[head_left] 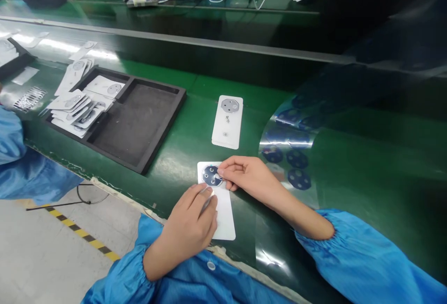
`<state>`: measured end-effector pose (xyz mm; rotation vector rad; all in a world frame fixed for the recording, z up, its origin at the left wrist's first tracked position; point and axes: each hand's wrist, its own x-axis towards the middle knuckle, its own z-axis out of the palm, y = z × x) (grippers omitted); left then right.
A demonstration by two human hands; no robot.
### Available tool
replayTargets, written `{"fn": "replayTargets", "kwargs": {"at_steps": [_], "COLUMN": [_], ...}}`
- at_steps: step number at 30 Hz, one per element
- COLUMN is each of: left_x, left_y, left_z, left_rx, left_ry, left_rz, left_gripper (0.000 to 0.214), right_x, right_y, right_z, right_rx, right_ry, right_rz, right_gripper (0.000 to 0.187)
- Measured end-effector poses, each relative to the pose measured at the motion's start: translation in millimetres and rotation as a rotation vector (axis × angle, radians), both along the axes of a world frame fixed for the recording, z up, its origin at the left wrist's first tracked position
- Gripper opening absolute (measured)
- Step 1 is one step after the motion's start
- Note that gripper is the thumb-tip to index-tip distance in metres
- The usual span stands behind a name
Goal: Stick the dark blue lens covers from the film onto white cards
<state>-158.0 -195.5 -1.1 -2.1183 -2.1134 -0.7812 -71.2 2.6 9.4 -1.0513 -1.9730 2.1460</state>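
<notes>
A white phone back panel (pixel 225 220) lies flat on the green bench near its front edge. At its upper end is a dark, eight-sided camera-area film (pixel 210 176) with small round holes. My right hand (pixel 244 173) comes in from the right and pinches at the film's right edge, thumb and index finger together; the other fingers are curled. My left hand (pixel 192 220) bears down on the panel's left side, fingers bent, with the fingertips at the film's lower edge. Its fingers hide part of the panel. Farther back, another white back panel (pixel 226 127) with a grey camera area lies flat.
A black divided tray (pixel 164 122) sits to the left, with stacked white panels (pixel 75 111) in and beside it. On the right lies a clear sheet of dark films (pixel 296 159). A co-worker's blue sleeve (pixel 14 141) shows at far left. A raised ledge (pixel 195 41) runs behind.
</notes>
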Motion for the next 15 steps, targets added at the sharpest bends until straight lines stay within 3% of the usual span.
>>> {"fn": "replayTargets", "kwargs": {"at_steps": [11, 13, 15], "left_x": [-1, -1, -1], "left_y": [1, 1, 1], "left_z": [0.0, 0.9, 1.6], "left_rx": [-0.013, -0.018, -0.026], "left_ry": [-0.002, 0.002, 0.007], "left_rz": [-0.009, -0.010, -0.007], "left_gripper": [0.028, 0.029, 0.029], "right_x": [2, 3, 4], "right_y": [-2, -7, -15], "right_z": [-3.7, -3.0, -2.5], "right_rx": [0.067, 0.188, 0.496], "right_ry": [-0.012, -0.022, -0.050], "right_rz": [0.014, 0.033, 0.070], "right_gripper": [0.020, 0.017, 0.015]}}
